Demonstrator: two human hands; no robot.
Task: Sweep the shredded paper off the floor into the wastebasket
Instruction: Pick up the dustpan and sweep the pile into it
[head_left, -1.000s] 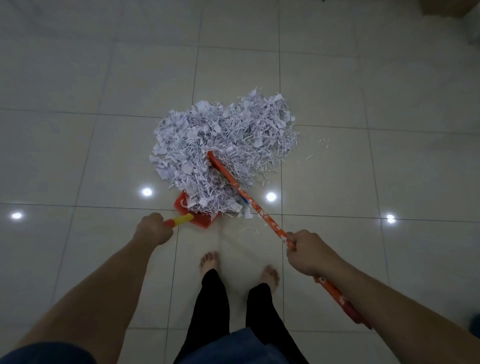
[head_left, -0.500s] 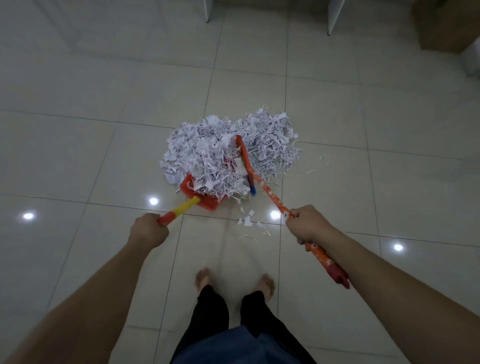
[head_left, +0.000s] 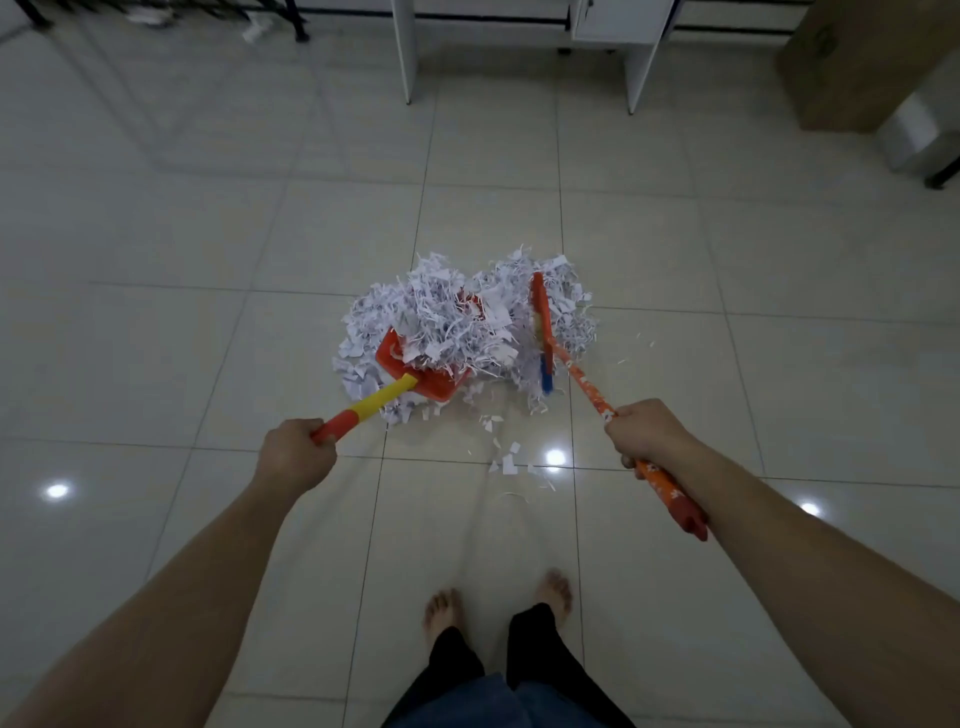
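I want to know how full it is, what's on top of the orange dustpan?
A heap of white shredded paper lies on the orange plastic dustpan, covering most of it. Only its near edge and yellow handle show; the pan's front lip is hidden.

Pale tiled floor (head_left: 208, 234), shredded paper pile (head_left: 441, 317) at ctr, loose scraps (head_left: 509, 462) nr it, bare feet (head_left: 441, 608)

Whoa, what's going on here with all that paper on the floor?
A barefoot person is sweeping up a pile of shredded paper. The left hand grips the handle of a red dustpan that is already heaped with shreds. The right hand holds an orange broom, its head set in the pile beside the pan. A few scraps lie loose on the tile floor nearer the feet.
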